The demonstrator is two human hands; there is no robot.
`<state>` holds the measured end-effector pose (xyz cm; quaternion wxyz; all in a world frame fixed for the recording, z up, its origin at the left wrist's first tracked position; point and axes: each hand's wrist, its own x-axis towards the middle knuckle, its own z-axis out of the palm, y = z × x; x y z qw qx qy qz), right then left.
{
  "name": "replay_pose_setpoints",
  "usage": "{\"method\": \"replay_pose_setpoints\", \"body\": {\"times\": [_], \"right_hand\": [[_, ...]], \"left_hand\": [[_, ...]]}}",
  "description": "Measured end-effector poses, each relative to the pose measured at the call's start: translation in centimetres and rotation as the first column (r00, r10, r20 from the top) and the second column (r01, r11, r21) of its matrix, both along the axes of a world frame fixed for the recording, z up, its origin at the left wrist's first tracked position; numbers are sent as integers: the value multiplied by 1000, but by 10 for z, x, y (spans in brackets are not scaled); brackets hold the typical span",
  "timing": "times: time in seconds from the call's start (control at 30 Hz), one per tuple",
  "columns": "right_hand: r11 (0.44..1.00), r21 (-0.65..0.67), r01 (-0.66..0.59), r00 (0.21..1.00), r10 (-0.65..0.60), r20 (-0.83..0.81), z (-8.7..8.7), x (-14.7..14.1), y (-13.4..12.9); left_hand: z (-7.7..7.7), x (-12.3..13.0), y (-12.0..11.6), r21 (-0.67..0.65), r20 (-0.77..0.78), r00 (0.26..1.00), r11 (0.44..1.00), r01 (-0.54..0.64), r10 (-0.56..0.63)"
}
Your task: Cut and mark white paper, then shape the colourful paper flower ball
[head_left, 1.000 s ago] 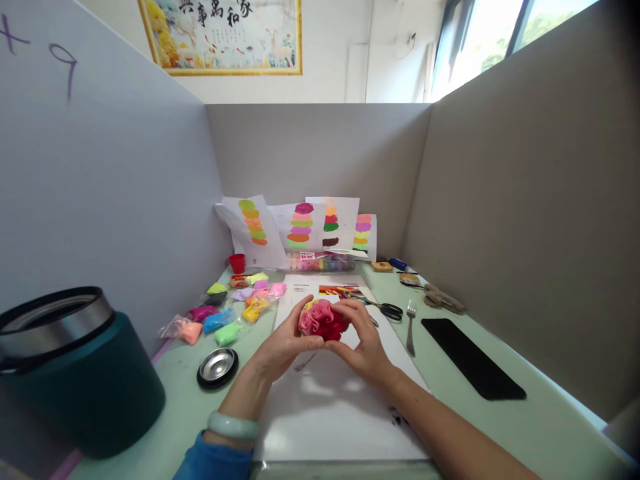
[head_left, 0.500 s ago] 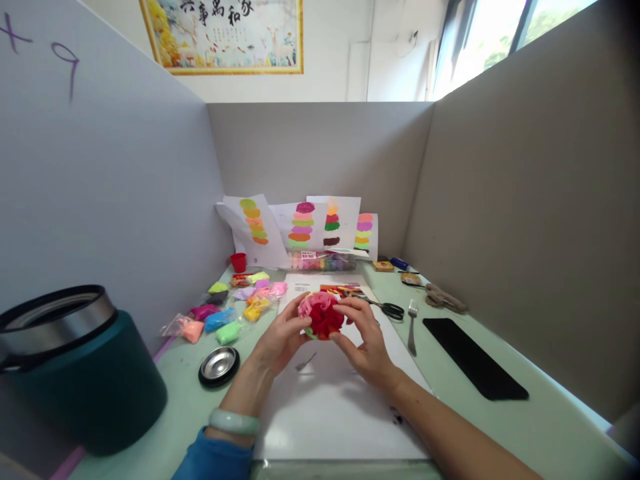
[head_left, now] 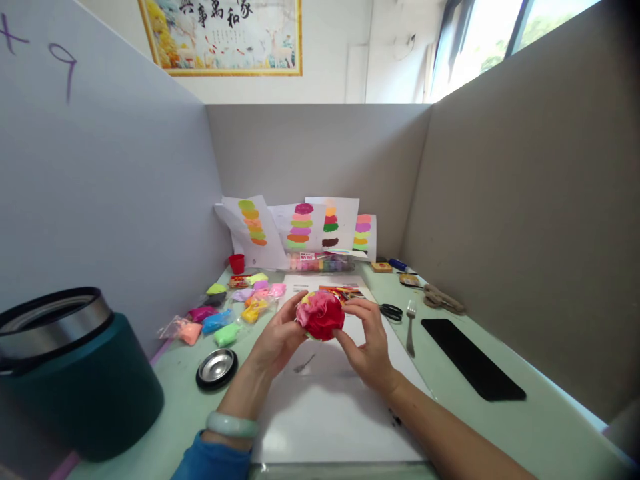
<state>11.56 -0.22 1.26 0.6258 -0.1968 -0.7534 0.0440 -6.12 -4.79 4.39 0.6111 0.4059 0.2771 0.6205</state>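
Note:
A ruffled pink and red clay flower (head_left: 323, 315), with some pale green and yellow at its left edge, is held above the white board (head_left: 340, 427). My left hand (head_left: 279, 339) is closed round its left side and underside, thumb at the front. My right hand (head_left: 371, 343) touches the right side with thumb and index finger, which curve round the petals; the other fingers are bent behind. The flower's underside is hidden. Below it on the board lies a small grey tool or mark (head_left: 305, 364) that I cannot make out.
To the left are bagged coloured clay pieces (head_left: 227, 333), a steel lid (head_left: 217, 369) and a large teal flask (head_left: 85, 387). Scissors (head_left: 391, 311), a fork (head_left: 411, 327) and a black flat slab (head_left: 473, 360) lie right. Colour-swatch papers (head_left: 300, 227) lean at the back, between grey partitions (head_left: 320, 153).
The flower has turned in my hands, so its ruffled face shows more toward me. My right fingers have shifted slightly off the top toward the right side. The view has moved slightly.

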Motion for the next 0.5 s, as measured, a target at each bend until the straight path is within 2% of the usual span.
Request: {"method": "replay_pose_setpoints", "body": {"times": [0.17, 0.37, 0.5], "right_hand": [[1000, 24, 18, 999, -19, 43, 0, 0, 0], [988, 151, 34, 991, -52, 120, 1, 1, -5], [992, 120, 31, 993, -44, 106, 1, 0, -8]], "left_hand": [[-3, -2, 1, 6, 8, 1000, 1000, 12, -12], [-5, -2, 2, 3, 30, 999, 999, 37, -37], [-4, -2, 1, 25, 26, 998, 998, 58, -59]]}}
